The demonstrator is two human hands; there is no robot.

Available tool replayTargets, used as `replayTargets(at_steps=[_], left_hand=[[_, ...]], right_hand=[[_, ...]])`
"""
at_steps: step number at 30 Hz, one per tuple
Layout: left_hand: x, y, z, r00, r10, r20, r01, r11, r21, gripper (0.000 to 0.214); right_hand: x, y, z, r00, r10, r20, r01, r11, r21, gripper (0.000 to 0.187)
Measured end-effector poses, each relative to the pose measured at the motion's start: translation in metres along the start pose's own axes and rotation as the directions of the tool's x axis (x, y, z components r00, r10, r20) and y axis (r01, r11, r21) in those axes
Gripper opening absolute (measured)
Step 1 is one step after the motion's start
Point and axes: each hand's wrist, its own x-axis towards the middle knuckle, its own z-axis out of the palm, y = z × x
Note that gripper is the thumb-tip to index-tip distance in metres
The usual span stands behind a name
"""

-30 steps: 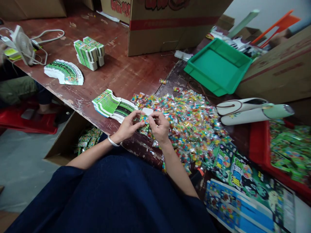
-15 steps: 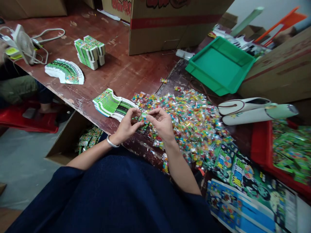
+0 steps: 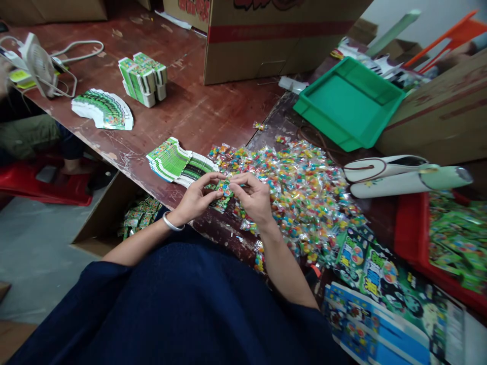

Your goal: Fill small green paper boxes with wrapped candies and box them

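Note:
Both my hands meet at the near edge of the brown table and pinch one small green printed box between them. My left hand, with a silver bangle on its wrist, grips the box's left end. My right hand has its fingertips closed on the box's right end. Just beyond the hands lies a fanned stack of flat green box blanks. A wide heap of small clear candy packets spreads to the right of my hands.
A green plastic tray, big cardboard boxes, a stack of folded green boxes and another fan of blanks sit farther back. A red bin of green packs stands at right. Another person's legs show at left.
The box's white end flap, open one second ago, is now folded down. My hands have drawn closer together on the box; the view has shifted slightly.

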Motion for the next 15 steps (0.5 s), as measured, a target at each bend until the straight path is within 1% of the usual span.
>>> replayTargets(at_steps=[1, 3, 4, 5, 6, 7, 8, 9, 10, 11, 12, 13, 15], left_hand=[[0.0, 0.0, -0.001, 1.0, 0.003, -0.009, -0.003, 1.0, 0.002, 0.034], [-0.003, 0.002, -0.009, 1.0, -0.005, -0.008, 0.005, 1.0, 0.011, 0.033], [-0.005, 0.005, -0.017, 1.0, -0.018, 0.015, 0.017, 0.999, 0.03, 0.032], [-0.009, 0.01, -0.029, 0.998, -0.036, 0.049, 0.032, 0.997, 0.071, 0.032], [-0.014, 0.015, -0.044, 0.994, -0.061, 0.093, 0.047, 0.989, 0.14, 0.031], [-0.021, 0.02, -0.063, 0.984, -0.1, 0.149, 0.064, 0.972, 0.228, 0.03], [-0.027, 0.026, -0.083, 0.97, -0.147, 0.191, 0.076, 0.939, 0.337, 0.029], [-0.034, 0.031, -0.104, 0.95, -0.211, 0.231, 0.094, 0.896, 0.434, 0.027], [-0.039, 0.036, -0.125, 0.921, -0.289, 0.262, 0.12, 0.849, 0.514, 0.025], [-0.041, 0.039, -0.144, 0.904, -0.345, 0.252, 0.147, 0.804, 0.576, 0.027], [-0.04, 0.039, -0.162, 0.9, -0.376, 0.221, 0.168, 0.766, 0.62, 0.028], [-0.036, 0.038, -0.176, 0.912, -0.379, 0.16, 0.189, 0.731, 0.656, 0.029], [-0.014, 0.029, -0.197, 0.955, -0.295, -0.025, 0.224, 0.667, 0.711, 0.031]], right_hand=[[-0.001, -0.001, 0.0, 1.0, -0.011, 0.017, 0.011, 1.0, -0.01, 0.016], [-0.005, -0.002, -0.001, 0.995, -0.027, 0.101, 0.03, 0.999, -0.031, 0.014], [-0.007, -0.002, -0.004, 0.987, -0.027, 0.156, 0.034, 0.999, -0.042, 0.019], [-0.009, -0.001, -0.007, 0.979, -0.016, 0.204, 0.027, 0.998, -0.05, 0.027], [-0.012, 0.001, -0.012, 0.974, 0.007, 0.228, 0.006, 0.998, -0.056, 0.036], [-0.015, 0.004, -0.018, 0.975, 0.041, 0.22, -0.029, 0.998, -0.058, 0.046], [-0.018, 0.007, -0.024, 0.981, 0.081, 0.175, -0.072, 0.996, -0.057, 0.051], [-0.021, 0.012, -0.03, 0.987, 0.12, 0.104, -0.115, 0.992, -0.056, 0.052], [-0.023, 0.018, -0.036, 0.987, 0.155, 0.037, -0.152, 0.986, -0.061, 0.049], [-0.024, 0.023, -0.04, 0.983, 0.182, -0.009, -0.182, 0.981, -0.07, 0.044], [-0.025, 0.028, -0.042, 0.979, 0.203, -0.03, -0.205, 0.976, -0.079, 0.039], [-0.025, 0.033, -0.042, 0.975, 0.22, -0.022, -0.221, 0.971, -0.087, 0.036], [-0.023, 0.037, -0.037, 0.971, 0.233, 0.048, -0.227, 0.969, -0.101, 0.032]])
